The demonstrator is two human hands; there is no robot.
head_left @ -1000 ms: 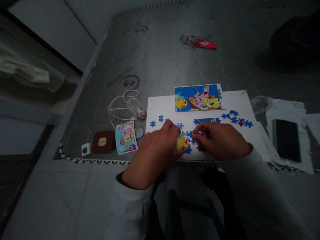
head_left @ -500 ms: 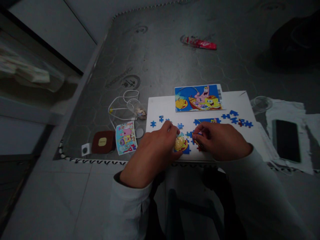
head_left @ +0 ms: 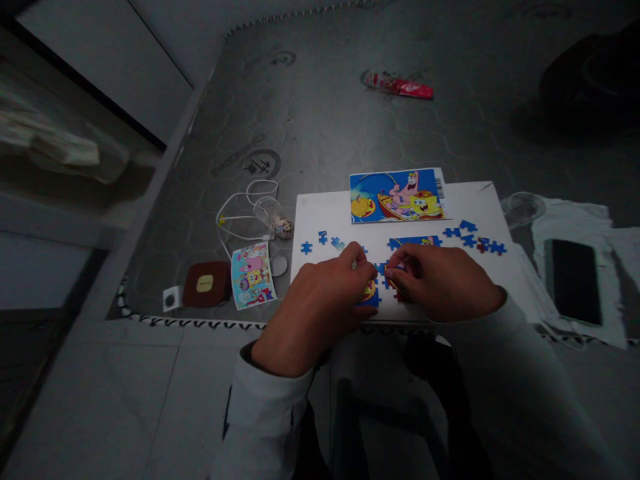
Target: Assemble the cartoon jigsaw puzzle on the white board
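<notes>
A white board lies in front of me with a colourful cartoon reference picture at its far edge. My left hand is curled over a joined cluster of puzzle pieces near the board's front edge, its fingertips pressed together on it. Right beside it my right hand pinches a small puzzle piece at the edge of the cluster. Loose blue pieces lie to the right, and a few more to the left.
A cartoon card, brown round-cornered box, small white cube and white cable lie left of the board. A dark phone rests on white cloth at right. A red wrapper lies farther back.
My left hand has slid to the right over the joined cluster, covering most of the yellow part that showed before. My right hand has stayed in place.
</notes>
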